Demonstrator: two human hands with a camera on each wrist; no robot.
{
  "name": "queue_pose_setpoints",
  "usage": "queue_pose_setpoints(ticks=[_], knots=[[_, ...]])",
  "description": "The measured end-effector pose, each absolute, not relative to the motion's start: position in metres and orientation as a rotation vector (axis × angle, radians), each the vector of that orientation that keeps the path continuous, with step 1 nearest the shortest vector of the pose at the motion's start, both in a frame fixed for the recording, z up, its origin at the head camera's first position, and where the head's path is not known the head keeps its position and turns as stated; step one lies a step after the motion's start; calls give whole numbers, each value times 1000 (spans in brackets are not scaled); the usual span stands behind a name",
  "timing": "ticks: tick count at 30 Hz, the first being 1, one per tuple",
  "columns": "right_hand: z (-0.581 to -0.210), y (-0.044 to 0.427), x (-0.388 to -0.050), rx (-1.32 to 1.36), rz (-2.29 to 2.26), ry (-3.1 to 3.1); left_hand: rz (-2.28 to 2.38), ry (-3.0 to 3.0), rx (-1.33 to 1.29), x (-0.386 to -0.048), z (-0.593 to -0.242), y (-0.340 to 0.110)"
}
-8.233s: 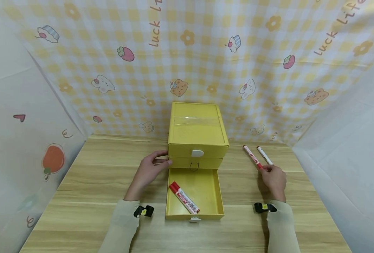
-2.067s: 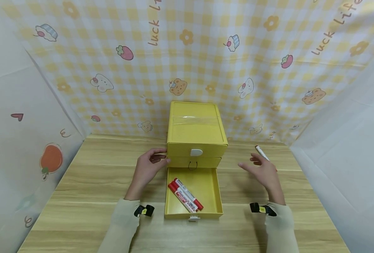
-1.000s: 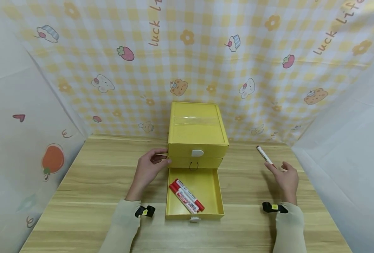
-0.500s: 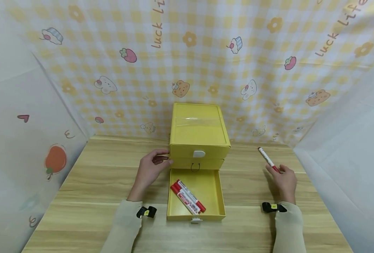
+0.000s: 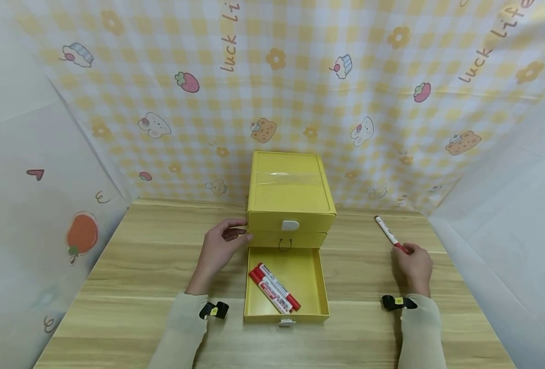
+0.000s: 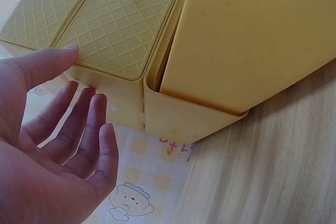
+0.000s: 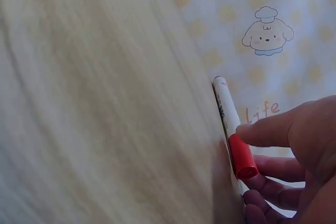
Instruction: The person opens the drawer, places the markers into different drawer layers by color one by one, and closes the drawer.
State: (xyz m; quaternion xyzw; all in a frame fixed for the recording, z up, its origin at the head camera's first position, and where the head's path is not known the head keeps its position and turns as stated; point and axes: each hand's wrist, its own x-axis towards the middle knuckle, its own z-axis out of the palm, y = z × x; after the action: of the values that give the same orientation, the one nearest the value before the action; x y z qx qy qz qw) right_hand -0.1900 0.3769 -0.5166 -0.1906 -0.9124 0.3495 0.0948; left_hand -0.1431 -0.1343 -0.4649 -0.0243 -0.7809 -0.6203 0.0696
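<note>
My right hand is at the red cap of a white marker on the right side of the table. In the right wrist view the thumb presses one side of the red cap, with curled fingers at the other side. My left hand rests against the left side of a yellow drawer box, its fingers loosely bent and holding nothing. The bottom drawer is pulled out. Several red-capped markers lie slanted together inside it.
The box stands on a wood-grain table near the checked cloth at the back. White sheets hang on both sides. A white pull tab sticks out from the drawer's front.
A marker from the right has come to lie in the drawer. My right hand went back to the remaining marker, and its fingers have closed on the cap. The left hand has stayed in place.
</note>
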Motion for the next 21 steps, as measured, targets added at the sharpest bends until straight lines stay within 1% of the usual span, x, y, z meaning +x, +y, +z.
queue_pose_setpoints(ticks=[21], knots=[[-515, 375, -190, -573, 1012, -2748, -1876, -2343, -70, -144, -465, -134]])
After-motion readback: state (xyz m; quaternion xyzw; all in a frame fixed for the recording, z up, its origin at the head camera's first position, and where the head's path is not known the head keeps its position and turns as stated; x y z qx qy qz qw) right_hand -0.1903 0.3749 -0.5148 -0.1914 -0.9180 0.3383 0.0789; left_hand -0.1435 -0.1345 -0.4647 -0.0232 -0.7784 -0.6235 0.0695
